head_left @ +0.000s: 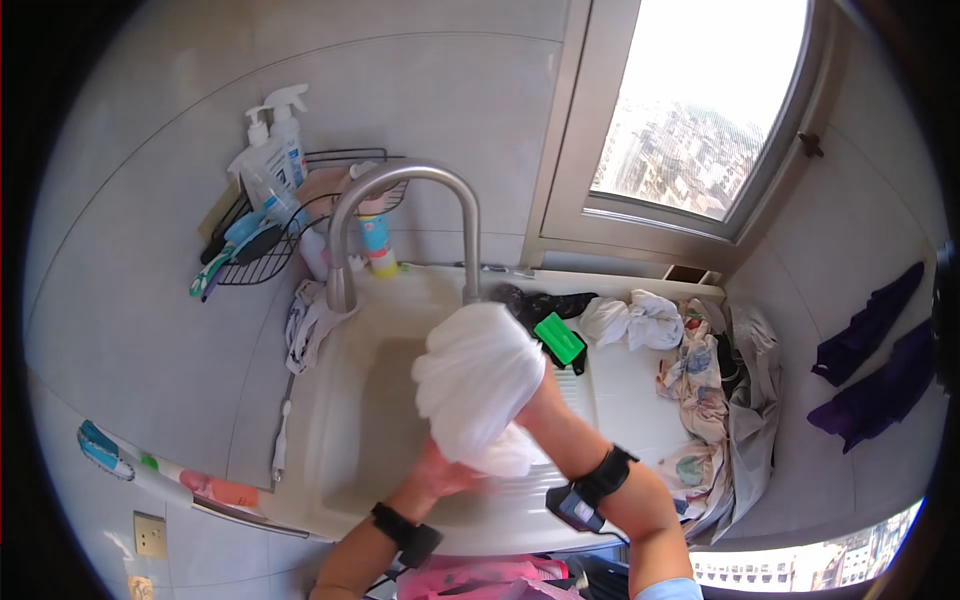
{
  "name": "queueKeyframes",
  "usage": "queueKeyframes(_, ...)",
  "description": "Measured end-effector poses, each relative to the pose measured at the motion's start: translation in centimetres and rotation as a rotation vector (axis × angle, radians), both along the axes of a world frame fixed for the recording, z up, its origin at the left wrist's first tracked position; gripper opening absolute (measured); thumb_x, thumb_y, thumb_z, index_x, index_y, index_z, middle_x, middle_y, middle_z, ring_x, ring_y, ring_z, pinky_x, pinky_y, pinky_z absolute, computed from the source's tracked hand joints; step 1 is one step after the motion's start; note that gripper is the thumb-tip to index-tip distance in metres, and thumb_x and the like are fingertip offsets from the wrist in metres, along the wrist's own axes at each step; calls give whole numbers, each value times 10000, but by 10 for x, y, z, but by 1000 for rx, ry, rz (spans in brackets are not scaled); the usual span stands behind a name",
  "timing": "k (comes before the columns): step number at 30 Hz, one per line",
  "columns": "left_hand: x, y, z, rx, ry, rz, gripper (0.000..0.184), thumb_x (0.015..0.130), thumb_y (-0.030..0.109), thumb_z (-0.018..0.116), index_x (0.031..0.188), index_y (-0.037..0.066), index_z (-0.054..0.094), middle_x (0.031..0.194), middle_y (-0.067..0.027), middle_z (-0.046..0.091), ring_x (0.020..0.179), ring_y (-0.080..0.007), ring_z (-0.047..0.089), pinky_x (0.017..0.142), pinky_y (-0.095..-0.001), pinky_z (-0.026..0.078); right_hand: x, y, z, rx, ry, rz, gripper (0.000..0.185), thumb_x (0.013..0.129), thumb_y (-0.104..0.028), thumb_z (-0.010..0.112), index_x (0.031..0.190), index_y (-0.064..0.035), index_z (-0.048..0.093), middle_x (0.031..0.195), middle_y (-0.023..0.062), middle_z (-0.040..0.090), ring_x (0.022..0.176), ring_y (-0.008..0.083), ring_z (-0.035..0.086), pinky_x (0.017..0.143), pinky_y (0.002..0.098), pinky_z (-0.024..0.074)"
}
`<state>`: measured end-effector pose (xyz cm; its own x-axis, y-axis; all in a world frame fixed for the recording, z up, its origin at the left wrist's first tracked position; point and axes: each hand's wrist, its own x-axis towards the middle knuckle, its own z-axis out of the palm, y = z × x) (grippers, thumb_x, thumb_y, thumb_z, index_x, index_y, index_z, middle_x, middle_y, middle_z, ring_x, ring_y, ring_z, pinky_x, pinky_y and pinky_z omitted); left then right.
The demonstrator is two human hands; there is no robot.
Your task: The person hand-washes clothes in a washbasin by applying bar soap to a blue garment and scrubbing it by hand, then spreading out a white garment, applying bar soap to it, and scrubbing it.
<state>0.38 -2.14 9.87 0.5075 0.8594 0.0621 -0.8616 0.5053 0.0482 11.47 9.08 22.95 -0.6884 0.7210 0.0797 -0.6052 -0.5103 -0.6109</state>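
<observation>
A bunched white cloth [475, 380] is held up above the sink [385, 400], slightly blurred by motion. My right hand [542, 398] grips its right side, with most of the fingers hidden behind the fabric. At the cloth's lower edge, my left hand [447, 470] is closed on it, its fingers blurred and partly covered. The steel faucet [405, 175] arches over the basin just behind the cloth. A green bar of soap [560, 338] lies on a black holder to the right, near my right hand.
Bunched white fabric [640, 320], patterned clothes [700, 390] and a grey cloth [750, 390] crowd the right ledge. Black fabric [545, 302] lies behind the soap. A wire rack [260, 268] with bottles and brushes hangs at left. Crumpled cloth [310, 325] sits on the left rim.
</observation>
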Motion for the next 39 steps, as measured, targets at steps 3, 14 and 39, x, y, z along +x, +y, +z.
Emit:
queueKeyframes(3, 6, 4, 16, -59, 1, 66, 581, 790, 417, 537, 1255, 118, 358, 1219, -116, 437, 1072, -297, 462, 891, -537, 354, -3, -35, -25, -290, -30, 94, 354, 875, -190, 423, 1181, -14, 437, 1147, 125, 509, 1023, 243, 509, 892, 382, 401)
queueKeyframes(14, -52, -3, 7, 34, 1036, 294, 565, 803, 388, 535, 1261, 113, 351, 1241, -111, 418, 1110, -275, 433, 922, -495, 338, 82, 35, -178, -362, -438, 469, 342, 860, -161, 451, 1165, -6, 470, 1108, 121, 544, 961, 224, 553, 850, 364, 432)
queueKeyframes(39, -2, 117, 0, 589, 1716, 324, 414, 783, 190, 576, 1159, 68, 449, 1195, -102, 461, 1101, -236, 437, 926, -359, 357, 129, -17, -161, 1154, -1621, -710, 557, 526, -340, 701, 1009, -90, 578, 1254, 265, 294, 1153, 430, 304, 918, 504, 289)
